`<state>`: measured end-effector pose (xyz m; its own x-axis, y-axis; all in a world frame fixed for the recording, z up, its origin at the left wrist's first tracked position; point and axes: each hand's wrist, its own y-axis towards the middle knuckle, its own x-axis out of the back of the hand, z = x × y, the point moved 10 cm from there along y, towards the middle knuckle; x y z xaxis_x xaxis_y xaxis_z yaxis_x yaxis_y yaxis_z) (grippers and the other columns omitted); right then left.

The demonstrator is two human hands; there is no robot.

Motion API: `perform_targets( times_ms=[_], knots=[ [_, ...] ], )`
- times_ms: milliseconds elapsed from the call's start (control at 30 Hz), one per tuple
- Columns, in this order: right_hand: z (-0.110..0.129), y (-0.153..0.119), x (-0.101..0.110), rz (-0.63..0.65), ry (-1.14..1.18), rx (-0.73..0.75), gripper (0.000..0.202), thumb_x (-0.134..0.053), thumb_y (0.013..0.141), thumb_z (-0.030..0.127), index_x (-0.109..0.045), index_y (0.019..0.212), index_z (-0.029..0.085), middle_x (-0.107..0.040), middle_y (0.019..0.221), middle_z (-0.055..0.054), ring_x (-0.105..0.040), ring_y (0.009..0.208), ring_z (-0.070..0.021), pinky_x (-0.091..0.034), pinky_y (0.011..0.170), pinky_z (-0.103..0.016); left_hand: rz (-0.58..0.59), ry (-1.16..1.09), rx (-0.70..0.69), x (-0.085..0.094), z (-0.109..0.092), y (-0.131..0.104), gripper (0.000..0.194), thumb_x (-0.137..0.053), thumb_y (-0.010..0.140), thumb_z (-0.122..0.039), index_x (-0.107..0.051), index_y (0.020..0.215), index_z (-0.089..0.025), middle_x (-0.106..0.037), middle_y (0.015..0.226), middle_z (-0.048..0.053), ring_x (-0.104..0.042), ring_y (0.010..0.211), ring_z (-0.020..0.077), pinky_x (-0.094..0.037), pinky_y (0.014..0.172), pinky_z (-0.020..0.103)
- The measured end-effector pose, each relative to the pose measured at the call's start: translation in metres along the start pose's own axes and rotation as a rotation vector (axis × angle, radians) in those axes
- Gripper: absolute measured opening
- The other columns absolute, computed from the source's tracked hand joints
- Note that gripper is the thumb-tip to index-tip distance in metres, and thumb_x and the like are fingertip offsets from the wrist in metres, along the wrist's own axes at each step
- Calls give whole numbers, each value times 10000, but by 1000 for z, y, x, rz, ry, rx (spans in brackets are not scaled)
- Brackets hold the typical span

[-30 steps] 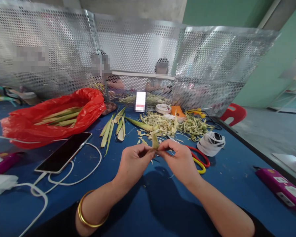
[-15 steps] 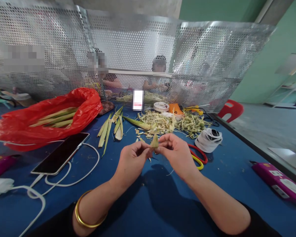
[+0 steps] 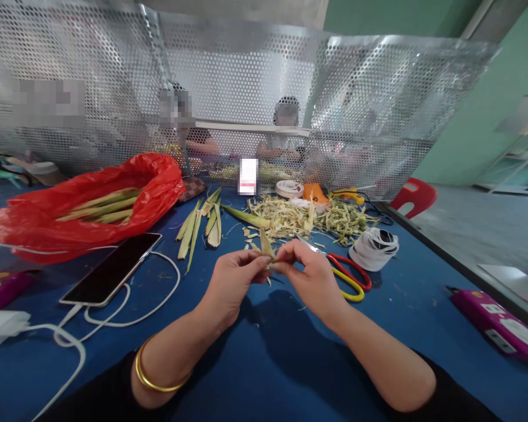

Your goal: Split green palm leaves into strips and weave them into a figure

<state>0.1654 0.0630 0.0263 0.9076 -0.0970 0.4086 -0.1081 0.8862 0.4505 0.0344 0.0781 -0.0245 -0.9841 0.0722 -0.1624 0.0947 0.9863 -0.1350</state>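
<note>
A small piece of dried pale green husk leaf (image 3: 267, 244) stands up between my fingertips, its pointed end facing away from me. My left hand (image 3: 237, 275) pinches its lower left side, with a gold bangle at the wrist. From the other side my right hand (image 3: 310, 275) pinches the same piece at its base, thumb and forefinger together. Both hands are raised over the blue table (image 3: 255, 363). Just beside my right hand lie scissors (image 3: 352, 281) with red and yellow handles. Behind the hands is a heap of shredded husk strips (image 3: 290, 214).
Left, a red plastic bag (image 3: 83, 205) holds long husk leaves, near a phone (image 3: 114, 269) on a white cable. Several cut leaves (image 3: 198, 228) lie mid-table. A white ribbon roll (image 3: 374, 249) and purple case (image 3: 493, 322) are right. Two people sit behind a perforated screen (image 3: 237, 64).
The husk piece has tilted left and shows a longer, slimmer tip. My right hand has shifted slightly left, uncovering more of the scissors. The view has moved slightly.
</note>
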Motion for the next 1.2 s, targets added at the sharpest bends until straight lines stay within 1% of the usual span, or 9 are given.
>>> perform_targets(
  times_ms=[33,100,167,400,533,733,867,1067,1200],
  knots=[
    [10,-1,-1,6,-80,102,34,-608,808,184,-583,799,205,-645,760,-8,-597,713,-153,-476,669,-283,-1,-23,15,0,2,0,167,-739,659,-286,-691,681,-128,-650,620,10,-564,568,93,-450,594,207],
    [26,-6,-4,11,-207,282,80,-561,848,161,-618,864,214,-666,823,-27,-609,778,-165,-471,723,-296,7,-65,49,-1,5,-1,172,-739,660,-289,-687,673,-125,-648,616,14,-561,558,89,-448,582,203],
    [34,-10,-4,-11,-276,385,116,-538,868,150,-632,873,218,-672,822,-30,-618,786,-165,-467,734,-297,12,-102,72,-2,5,-2,165,-742,654,-278,-682,658,-125,-643,612,12,-560,554,84,-446,576,195],
    [36,-12,1,-68,-289,393,99,-554,882,187,-639,860,232,-675,802,-19,-616,749,-156,-464,723,-290,11,-161,147,-3,9,-4,179,-757,621,-286,-670,631,-130,-644,595,18,-566,549,91,-455,575,210],
    [41,-12,3,-79,-321,429,126,-545,880,173,-626,800,227,-649,747,-12,-602,726,-153,-448,719,-294,21,-138,133,-3,10,-4,184,-755,633,-294,-677,643,-128,-654,600,23,-581,564,98,-460,582,207],
    [26,-6,6,-61,-155,233,131,-553,845,147,-593,736,206,-614,787,-22,-581,737,-152,-464,685,-271,-15,-8,-77,-2,-6,-6,160,-742,660,-296,-701,663,-141,-693,633,23,-627,632,136,-487,643,228],
    [12,-5,5,-39,-57,69,94,-574,831,175,-588,742,200,-639,718,-7,-584,673,-148,-468,640,-263,-57,96,-209,0,-18,-8,140,-744,652,-304,-717,660,-167,-701,636,9,-639,648,158,-492,658,244],
    [-3,-5,4,-74,101,-60,70,-618,784,200,-570,734,198,-647,687,-5,-617,646,-156,-499,612,-272,-98,152,-241,4,-24,-10,88,-723,656,-252,-705,632,-170,-694,612,5,-619,604,140,-482,622,230],
    [-13,-4,5,-95,197,-146,157,-628,748,163,-527,862,203,-652,683,11,-636,627,-155,-508,608,-281,-75,172,-259,1,-26,-12,66,-699,678,-230,-717,656,-171,-705,639,11,-629,622,142,-487,634,232]
  ],
)
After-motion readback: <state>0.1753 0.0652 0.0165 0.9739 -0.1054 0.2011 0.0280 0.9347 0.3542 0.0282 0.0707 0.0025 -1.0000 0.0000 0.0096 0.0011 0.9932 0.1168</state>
